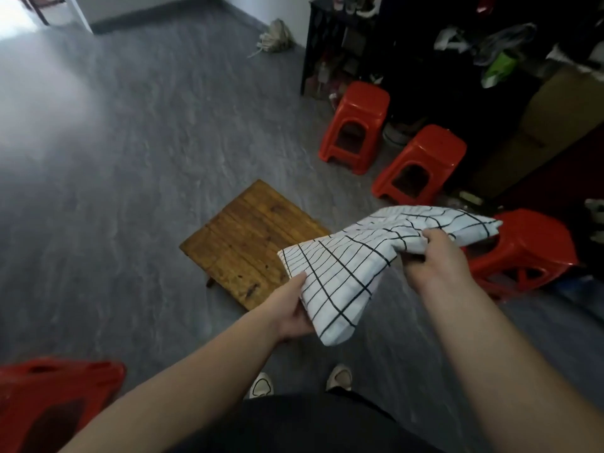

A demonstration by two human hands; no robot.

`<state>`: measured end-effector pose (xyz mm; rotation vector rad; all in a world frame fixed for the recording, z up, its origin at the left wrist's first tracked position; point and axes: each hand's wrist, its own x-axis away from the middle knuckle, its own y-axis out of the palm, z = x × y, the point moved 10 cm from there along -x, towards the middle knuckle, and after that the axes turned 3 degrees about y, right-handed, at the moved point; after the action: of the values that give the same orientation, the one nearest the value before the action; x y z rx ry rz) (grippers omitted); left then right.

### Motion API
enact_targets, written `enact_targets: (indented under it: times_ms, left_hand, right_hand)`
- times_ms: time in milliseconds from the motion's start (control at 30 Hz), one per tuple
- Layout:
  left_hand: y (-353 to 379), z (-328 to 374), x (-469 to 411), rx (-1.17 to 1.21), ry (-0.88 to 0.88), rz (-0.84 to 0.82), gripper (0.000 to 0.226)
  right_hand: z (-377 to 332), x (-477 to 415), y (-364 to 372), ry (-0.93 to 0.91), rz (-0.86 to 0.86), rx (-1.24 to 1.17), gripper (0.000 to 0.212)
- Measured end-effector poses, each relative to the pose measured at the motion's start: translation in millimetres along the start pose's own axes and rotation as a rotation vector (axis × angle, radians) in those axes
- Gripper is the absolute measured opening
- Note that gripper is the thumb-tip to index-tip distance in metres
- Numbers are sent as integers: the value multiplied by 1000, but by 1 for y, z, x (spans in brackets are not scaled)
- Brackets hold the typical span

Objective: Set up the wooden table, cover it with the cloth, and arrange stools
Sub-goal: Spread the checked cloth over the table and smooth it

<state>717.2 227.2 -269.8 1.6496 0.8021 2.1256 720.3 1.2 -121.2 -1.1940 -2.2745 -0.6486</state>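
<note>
Head cam: folded cloth in both hands, above table

Cloth [359,256]: white with black grid, folded, held in the air near frame centre, roughly 4 o'clock from the wooden table [248,237] and overlapping its near-right corner in view. Not on the table.

Left hand [294,308] grips the cloth's lower-left edge, thumb on top, fingers tucked under and hidden. Right hand [431,253] clamps the bunched middle of the upper edge, fingers curled around the fabric, pressed together.

Table stands low on the grey floor [114,158], top bare, one leg showing at its near-left edge.

Red plastic stools: two upright at 1–2 o'clock from the table, far stool [358,125] and near stool [421,165], close together beside a dark cluttered shelf [359,44]. Right stool [529,253] at 3 o'clock, partly behind the cloth. Left stool [55,397] at 7 o'clock, frame corner.

Two light shoes [261,385] at the bottom.
</note>
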Motion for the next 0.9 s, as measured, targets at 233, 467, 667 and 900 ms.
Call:
enact_targets:
  times_ms: [233, 467, 667, 900]
  left_hand:
    - [-21, 124, -9, -293, 486, 360, 29]
    - [32, 212, 11, -119, 806, 376, 27]
    - [90, 254, 55, -287, 1060, 506, 31]
    - [100, 260, 132, -528, 1243, 758, 18]
  right_hand:
    - [17, -64, 18, 170, -6, 16, 13]
    - [9, -133, 80, 402, -272, 307, 15]
    - [-5, -172, 129, 533, -436, 558, 14]
    - [5, -170, 179, 442, -719, 1067, 44]
